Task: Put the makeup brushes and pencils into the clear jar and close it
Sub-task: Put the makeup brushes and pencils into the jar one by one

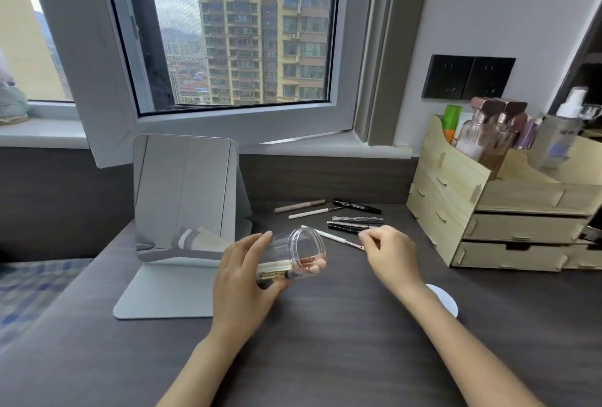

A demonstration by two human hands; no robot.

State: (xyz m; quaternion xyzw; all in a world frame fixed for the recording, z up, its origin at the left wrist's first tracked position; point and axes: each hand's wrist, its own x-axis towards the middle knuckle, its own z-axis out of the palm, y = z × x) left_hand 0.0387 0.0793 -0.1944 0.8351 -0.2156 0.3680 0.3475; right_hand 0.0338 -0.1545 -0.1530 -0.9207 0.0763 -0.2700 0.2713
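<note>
My left hand (241,279) grips the clear jar (298,255), tilted on its side with its open mouth facing right. A few brushes with rose-gold ferrules (286,271) lie inside it. My right hand (389,248) pinches the bristle end of a white-handled brush (332,237), whose far tip reaches the jar's rim. Behind, on the dark desk, lie a brown pencil (299,206), a white pencil (314,212), a black mascara tube (356,207), a silver patterned tube (356,219) and black pencils (347,226). The round white lid (446,302) rests partly hidden under my right forearm.
A standing mirror (182,198) is just left of the jar, its base on the desk. A wooden drawer organiser (488,208) with bottles stands at the right. The open window sash (228,120) overhangs the back. A bed with a checked cover (29,289) lies at the left.
</note>
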